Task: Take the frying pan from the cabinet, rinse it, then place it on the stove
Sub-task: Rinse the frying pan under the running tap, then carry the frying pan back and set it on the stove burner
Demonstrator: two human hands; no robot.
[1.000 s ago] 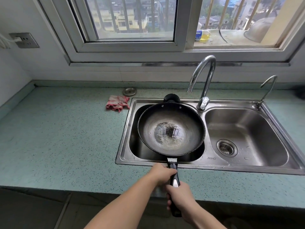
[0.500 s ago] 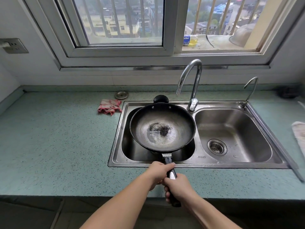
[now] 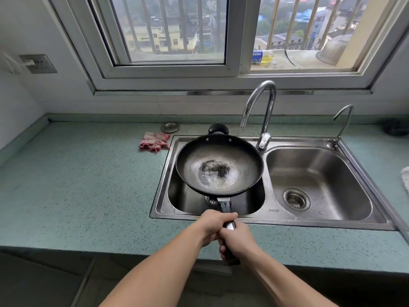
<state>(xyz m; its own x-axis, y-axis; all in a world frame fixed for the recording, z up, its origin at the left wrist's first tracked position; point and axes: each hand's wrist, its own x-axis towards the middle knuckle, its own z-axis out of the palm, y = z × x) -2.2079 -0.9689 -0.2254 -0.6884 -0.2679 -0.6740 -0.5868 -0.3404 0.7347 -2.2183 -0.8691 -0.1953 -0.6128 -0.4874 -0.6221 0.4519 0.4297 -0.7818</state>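
I see both hands wrapped on the frying pan (image 3: 219, 165) handle: right hand (image 3: 238, 240) nearest, left hand (image 3: 213, 224) just ahead, touching it. Pan sits beyond them, over the left basin of the sink (image 3: 274, 212), faucet (image 3: 263, 111) behind-right. No water running.

Head view, facing forward and down — close above sink (image 3: 318, 220)
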